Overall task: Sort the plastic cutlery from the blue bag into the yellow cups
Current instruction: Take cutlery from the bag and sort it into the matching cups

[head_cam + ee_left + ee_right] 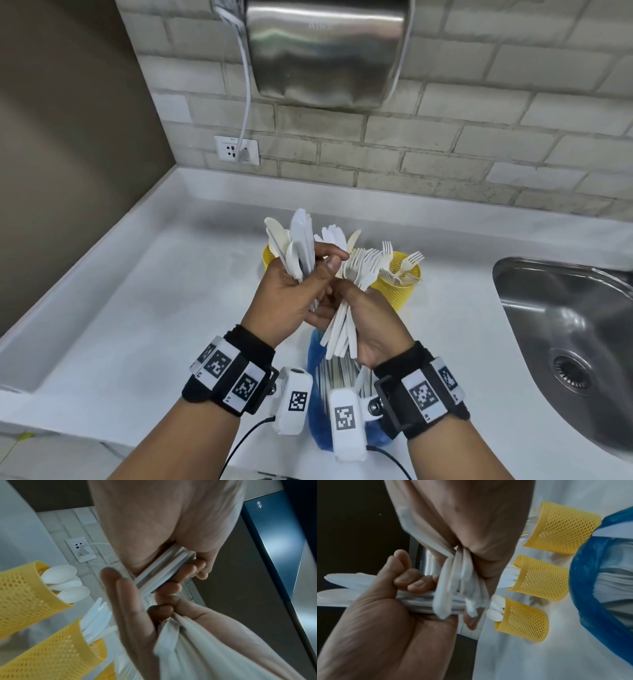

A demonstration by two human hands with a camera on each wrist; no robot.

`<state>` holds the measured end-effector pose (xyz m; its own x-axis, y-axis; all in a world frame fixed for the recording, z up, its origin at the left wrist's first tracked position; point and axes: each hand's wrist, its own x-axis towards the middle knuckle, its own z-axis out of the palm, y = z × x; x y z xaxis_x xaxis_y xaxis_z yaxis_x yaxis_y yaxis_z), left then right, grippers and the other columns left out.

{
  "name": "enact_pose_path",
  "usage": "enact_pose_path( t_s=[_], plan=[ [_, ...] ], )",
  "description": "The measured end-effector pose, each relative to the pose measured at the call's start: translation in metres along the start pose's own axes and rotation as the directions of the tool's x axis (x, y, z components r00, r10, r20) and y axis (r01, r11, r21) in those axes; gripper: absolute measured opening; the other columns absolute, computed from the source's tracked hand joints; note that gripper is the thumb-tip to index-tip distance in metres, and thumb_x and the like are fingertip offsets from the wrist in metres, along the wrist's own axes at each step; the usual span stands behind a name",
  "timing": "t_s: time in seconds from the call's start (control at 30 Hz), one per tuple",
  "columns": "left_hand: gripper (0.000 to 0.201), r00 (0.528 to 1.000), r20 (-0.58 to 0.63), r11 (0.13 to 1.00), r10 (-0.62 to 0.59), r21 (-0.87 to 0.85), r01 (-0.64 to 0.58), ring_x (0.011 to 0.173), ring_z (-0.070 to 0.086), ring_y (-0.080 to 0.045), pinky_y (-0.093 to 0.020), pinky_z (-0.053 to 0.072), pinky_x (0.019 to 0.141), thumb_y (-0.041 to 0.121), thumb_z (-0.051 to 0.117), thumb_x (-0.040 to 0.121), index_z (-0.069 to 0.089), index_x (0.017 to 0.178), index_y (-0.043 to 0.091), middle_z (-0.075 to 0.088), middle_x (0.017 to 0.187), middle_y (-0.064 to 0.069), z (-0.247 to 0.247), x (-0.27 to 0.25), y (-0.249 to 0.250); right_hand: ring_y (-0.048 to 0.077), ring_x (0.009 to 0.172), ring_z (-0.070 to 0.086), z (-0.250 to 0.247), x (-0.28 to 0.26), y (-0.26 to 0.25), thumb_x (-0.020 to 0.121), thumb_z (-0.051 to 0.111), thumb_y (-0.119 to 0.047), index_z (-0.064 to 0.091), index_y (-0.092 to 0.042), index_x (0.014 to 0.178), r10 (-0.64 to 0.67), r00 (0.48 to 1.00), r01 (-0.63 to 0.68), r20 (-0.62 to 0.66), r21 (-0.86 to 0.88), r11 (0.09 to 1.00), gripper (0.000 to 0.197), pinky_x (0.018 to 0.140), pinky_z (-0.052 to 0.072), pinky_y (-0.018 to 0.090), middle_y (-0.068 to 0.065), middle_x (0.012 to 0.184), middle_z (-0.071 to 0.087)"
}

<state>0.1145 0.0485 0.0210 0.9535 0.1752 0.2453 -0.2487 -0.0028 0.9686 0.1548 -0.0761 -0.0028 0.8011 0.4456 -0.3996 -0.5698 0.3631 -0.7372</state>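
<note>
The left hand (289, 298) closes its grip around a bundle of white knives and spoons (296, 246), blades pointing up. Touching it, the right hand (370, 325) grips a bundle of forks (356, 274), handles slanting down past its palm. Just below both grips the blue bag (318, 404) sits open on the white tabletop (137, 325), more cutlery inside. Beyond the grips stand three yellow mesh cups: the spoon cup (522, 620), the knife cup (539, 577) and the fork cup (400, 277). Well to the right lies a steel sink (565, 342).
</note>
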Motion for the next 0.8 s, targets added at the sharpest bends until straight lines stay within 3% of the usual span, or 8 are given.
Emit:
enact_pose_path(
  t_s=[0.13, 0.27, 0.33, 0.4, 0.47, 0.53, 0.63, 0.8],
  plan=[
    [0.013, 0.999, 0.028, 0.999, 0.015, -0.04, -0.014, 0.062, 0.054, -0.023, -0.027, 0.051, 0.063, 0.007, 0.062, 0.099, 0.063, 0.113, 0.01, 0.047, 0.07, -0.03, -0.004, 0.003, 0.0, 0.033, 0.086, 0.073, 0.008, -0.001, -0.001, 0.099, 0.06, -0.006, 0.065, 0.01, 0.112, 0.013, 1.0, -0.014, 0.021, 0.043, 0.999, 0.022, 0.078, 0.063, 0.046, 0.021, 0.085, 0.067],
    [0.008, 1.0, 0.018, 0.998, -0.011, -0.066, 0.012, 0.066, 0.053, -0.027, -0.034, 0.052, 0.067, 0.008, 0.056, 0.103, 0.058, 0.111, 0.011, 0.054, 0.068, -0.016, -0.007, 0.006, -0.008, 0.022, 0.067, 0.07, 0.013, 0.001, -0.004, 0.1, 0.055, -0.005, 0.057, -0.005, 0.07, -0.013, 0.999, 0.012, 0.052, 0.024, 1.0, 0.031, 0.077, 0.063, 0.046, 0.011, 0.065, 0.059],
    [0.01, 1.0, 0.012, 0.999, -0.008, -0.043, 0.009, 0.065, 0.053, -0.027, -0.035, 0.05, 0.066, 0.012, 0.051, 0.106, 0.06, 0.11, 0.009, 0.055, 0.068, -0.013, -0.01, 0.006, -0.011, 0.023, 0.066, 0.068, 0.011, 0.003, -0.003, 0.1, 0.056, -0.007, 0.051, -0.006, 0.072, -0.061, 0.997, 0.064, 0.051, -0.059, 0.996, 0.029, 0.089, 0.059, 0.053, 0.012, 0.066, 0.058],
    [0.018, 1.0, 0.008, 1.0, -0.008, -0.01, 0.008, 0.062, 0.052, -0.027, -0.033, 0.049, 0.064, 0.017, 0.049, 0.107, 0.064, 0.111, 0.008, 0.057, 0.068, -0.013, -0.012, 0.006, -0.012, 0.031, 0.073, 0.069, 0.007, 0.006, -0.001, 0.101, 0.06, -0.016, 0.06, -0.005, 0.084, -0.143, 0.99, 0.143, 0.011, -0.133, 0.981, 0.02, 0.092, 0.055, 0.055, 0.019, 0.076, 0.063],
    [0.024, 0.999, -0.013, 0.999, -0.042, -0.016, 0.042, 0.061, 0.053, -0.024, -0.03, 0.049, 0.064, 0.019, 0.048, 0.107, 0.066, 0.114, 0.005, 0.06, 0.068, -0.012, -0.016, 0.007, -0.012, 0.039, 0.081, 0.073, 0.001, 0.01, -0.003, 0.103, 0.06, -0.025, 0.068, -0.002, 0.104, -0.263, 0.962, 0.247, -0.078, -0.167, 0.955, 0.024, 0.087, 0.059, 0.053, 0.023, 0.087, 0.071],
    [0.028, 0.99, -0.034, 0.989, -0.137, -0.055, 0.135, 0.064, 0.057, -0.024, -0.032, 0.052, 0.066, 0.023, 0.047, 0.108, 0.067, 0.115, 0.005, 0.066, 0.074, -0.013, -0.021, 0.009, -0.014, 0.036, 0.067, 0.071, -0.001, 0.013, -0.008, 0.103, 0.061, -0.03, 0.07, -0.003, 0.093, -0.39, 0.908, 0.355, -0.151, -0.214, 0.91, 0.03, 0.069, 0.06, 0.045, 0.019, 0.073, 0.07],
    [0.029, 0.936, -0.003, 0.926, -0.352, -0.146, 0.348, 0.079, 0.071, -0.03, -0.04, 0.061, 0.079, 0.024, 0.05, 0.107, 0.069, 0.114, 0.003, 0.076, 0.095, -0.018, -0.027, 0.01, -0.017, 0.022, 0.043, 0.047, 0.002, 0.014, -0.017, 0.099, 0.067, -0.035, 0.056, -0.018, 0.056, -0.562, 0.81, 0.496, -0.167, -0.315, 0.809, 0.048, 0.059, 0.044, 0.038, 0.005, 0.047, 0.047],
    [0.028, 0.799, 0.134, 0.749, -0.586, -0.288, 0.597, 0.104, 0.073, -0.041, -0.042, 0.062, 0.087, 0.012, 0.053, 0.105, 0.063, 0.123, -0.007, 0.073, 0.112, -0.027, -0.025, 0.007, -0.019, 0.015, 0.045, 0.042, 0.018, 0.012, -0.021, 0.091, 0.076, -0.031, 0.049, -0.016, 0.058, -0.671, 0.735, 0.625, -0.095, -0.291, 0.725, 0.045, 0.053, 0.037, 0.029, -0.002, 0.049, 0.046]
  ],
)
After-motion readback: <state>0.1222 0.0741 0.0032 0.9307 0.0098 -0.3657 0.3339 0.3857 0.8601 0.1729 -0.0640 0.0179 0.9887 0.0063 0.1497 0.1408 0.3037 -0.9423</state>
